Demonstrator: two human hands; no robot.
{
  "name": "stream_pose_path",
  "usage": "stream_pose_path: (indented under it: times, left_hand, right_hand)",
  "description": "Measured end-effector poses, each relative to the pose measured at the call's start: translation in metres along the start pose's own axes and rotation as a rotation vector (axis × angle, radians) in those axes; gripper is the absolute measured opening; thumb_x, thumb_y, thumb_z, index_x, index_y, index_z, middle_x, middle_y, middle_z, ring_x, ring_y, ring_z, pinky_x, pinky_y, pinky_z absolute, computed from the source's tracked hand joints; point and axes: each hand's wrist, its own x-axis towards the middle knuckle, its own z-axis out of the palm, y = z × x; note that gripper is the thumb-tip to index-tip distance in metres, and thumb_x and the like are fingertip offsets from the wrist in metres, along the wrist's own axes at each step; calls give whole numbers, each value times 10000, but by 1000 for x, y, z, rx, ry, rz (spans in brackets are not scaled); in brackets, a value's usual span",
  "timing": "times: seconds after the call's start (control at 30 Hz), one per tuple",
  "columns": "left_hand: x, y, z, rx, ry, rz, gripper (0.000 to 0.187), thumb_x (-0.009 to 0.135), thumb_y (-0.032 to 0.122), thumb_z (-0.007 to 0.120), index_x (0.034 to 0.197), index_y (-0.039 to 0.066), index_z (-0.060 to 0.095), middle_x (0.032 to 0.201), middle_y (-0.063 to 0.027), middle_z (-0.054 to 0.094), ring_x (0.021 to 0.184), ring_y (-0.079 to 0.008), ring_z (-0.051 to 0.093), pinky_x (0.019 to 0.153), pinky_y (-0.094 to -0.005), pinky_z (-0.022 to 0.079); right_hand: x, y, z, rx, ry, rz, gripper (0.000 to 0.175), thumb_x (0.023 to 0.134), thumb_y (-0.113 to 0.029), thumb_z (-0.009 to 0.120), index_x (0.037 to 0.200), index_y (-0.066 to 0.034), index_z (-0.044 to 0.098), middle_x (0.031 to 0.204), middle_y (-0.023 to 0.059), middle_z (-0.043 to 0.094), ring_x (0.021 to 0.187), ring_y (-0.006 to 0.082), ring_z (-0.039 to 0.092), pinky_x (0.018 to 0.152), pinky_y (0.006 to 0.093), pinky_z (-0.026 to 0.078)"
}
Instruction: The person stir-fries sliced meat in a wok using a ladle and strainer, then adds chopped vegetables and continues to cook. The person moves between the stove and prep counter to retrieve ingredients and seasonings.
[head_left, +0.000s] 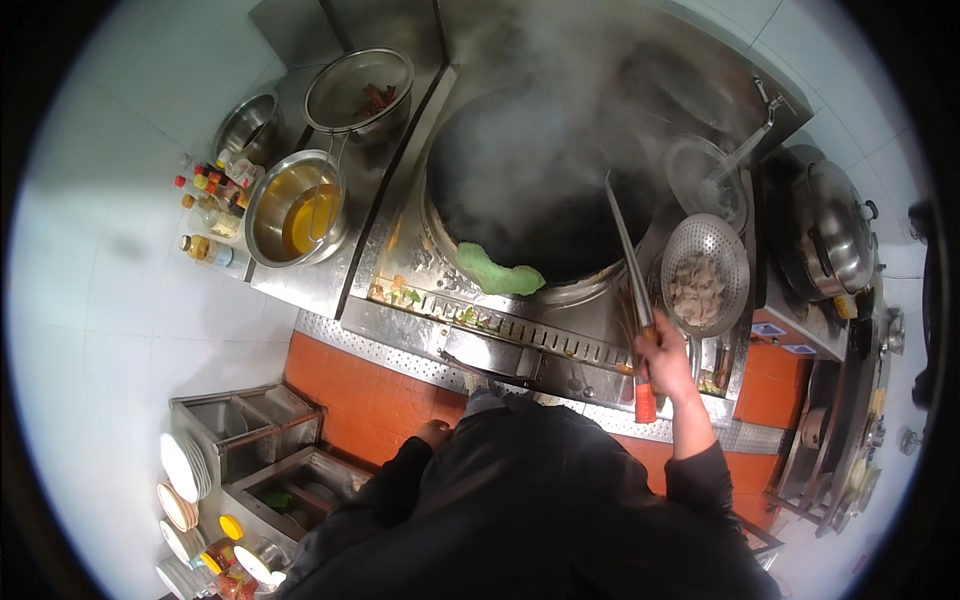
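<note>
My right hand (664, 356) grips the handle of a long metal wok tool (628, 244), perhaps a ladle or spatula. The tool reaches over the large dark wok (540, 255), and steam blurs its far end. On the wok's near rim lies a green cloth (499, 271). Just right of the tool, a perforated metal strainer (724, 240) holds pale slices of meat (697, 289). Low beside my body, my left hand (433, 433) is partly hidden by my dark clothing; whether its fingers hold anything is unclear.
Water runs from a tap (769, 112) into a basin (679, 169) behind the strainer. A steel bowl of yellow oil (307, 221), a mesh strainer (337, 75) and several bottles (214, 217) stand left. Food scraps litter the slotted drain (510, 326). A lidded pot (840, 225) is right.
</note>
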Motion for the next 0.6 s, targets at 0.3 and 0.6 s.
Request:
stream_pose_path:
  times: [0.3, 0.6]
  left_hand:
    - [17, -22, 9, 299, -94, 179, 395, 819, 432, 581, 1071, 144, 682, 1153, -161, 629, 1051, -320, 606, 911, -384, 485]
    - [13, -28, 19, 53, 72, 50, 448, 784, 392, 608, 1088, 68, 667, 1078, -167, 665, 1014, -322, 630, 884, -388, 493]
  right_hand:
    - [6, -44, 16, 290, -449, 268, 432, 872, -13, 539, 1291, 27, 440, 667, 58, 502, 402, 110, 428, 368, 249, 330]
    - [-6, -73, -10, 200, -400, 41, 576, 828, -6, 553, 1374, 40, 374, 640, 31, 499, 422, 83, 450, 378, 220, 367]
